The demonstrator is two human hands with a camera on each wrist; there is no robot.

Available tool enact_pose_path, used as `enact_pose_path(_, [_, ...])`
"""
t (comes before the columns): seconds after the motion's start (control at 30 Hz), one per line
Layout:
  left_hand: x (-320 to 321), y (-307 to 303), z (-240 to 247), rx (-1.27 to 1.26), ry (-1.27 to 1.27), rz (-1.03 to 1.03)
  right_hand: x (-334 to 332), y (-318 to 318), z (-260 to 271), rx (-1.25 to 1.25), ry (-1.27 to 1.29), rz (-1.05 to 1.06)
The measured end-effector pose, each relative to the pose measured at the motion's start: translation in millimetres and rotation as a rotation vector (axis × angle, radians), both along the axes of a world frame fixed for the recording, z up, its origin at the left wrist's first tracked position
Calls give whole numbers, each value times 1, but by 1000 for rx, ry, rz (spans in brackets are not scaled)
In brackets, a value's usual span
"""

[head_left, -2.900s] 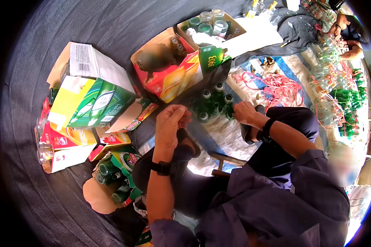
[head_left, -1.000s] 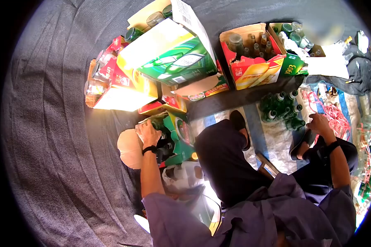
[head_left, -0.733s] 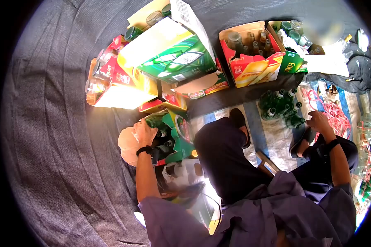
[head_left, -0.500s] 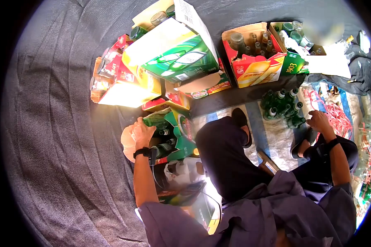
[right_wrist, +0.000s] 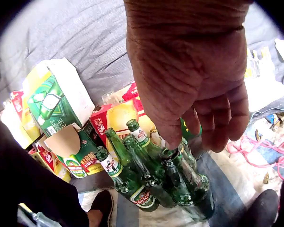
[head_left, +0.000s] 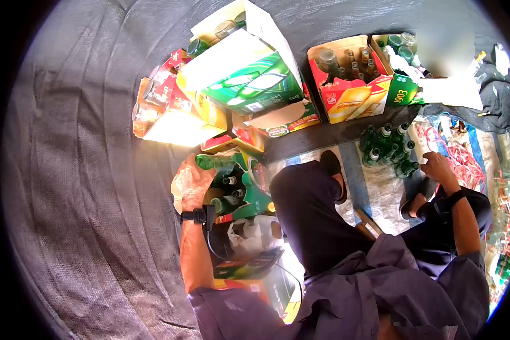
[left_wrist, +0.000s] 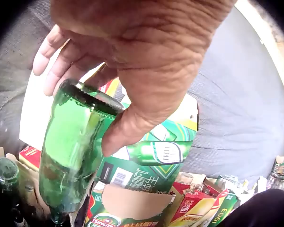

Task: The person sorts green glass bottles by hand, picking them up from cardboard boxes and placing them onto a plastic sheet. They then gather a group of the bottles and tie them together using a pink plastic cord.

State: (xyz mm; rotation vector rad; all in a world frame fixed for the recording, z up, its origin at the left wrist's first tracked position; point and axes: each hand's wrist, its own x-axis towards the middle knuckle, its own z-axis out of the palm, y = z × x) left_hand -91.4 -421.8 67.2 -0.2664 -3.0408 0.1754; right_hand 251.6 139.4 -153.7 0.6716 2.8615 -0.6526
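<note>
Lifting green bottle (head_left: 212, 162) out of carton (head_left: 254, 195), left-centre of frame, is judged step in hand; bottle base is gripped by left hand (head_left: 190, 181). Right hand (head_left: 436, 167) is seen loose, nothing held, above bottle group (head_left: 386, 148) at right. Firm hold is needed for next move.

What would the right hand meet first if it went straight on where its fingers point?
Probably the cluster of green bottles: the right hand hangs above their necks with fingers pointing down. The open bottle mouth just below looks nearest, though depth is unclear.
</note>
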Motion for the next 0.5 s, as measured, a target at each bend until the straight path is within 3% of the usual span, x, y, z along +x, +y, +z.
enact_pose_path(0.07, [2, 0, 4, -2, 36, -48, 2, -3, 0, 46, 112, 5])
enact_pose_path(0.37, [31, 24, 43, 9, 108, -114, -1, -7, 10, 50, 71, -4])
enact_pose_path(0.5, [42, 38, 56, 191, 155, -158, -2, -7, 10, 54, 32, -16])
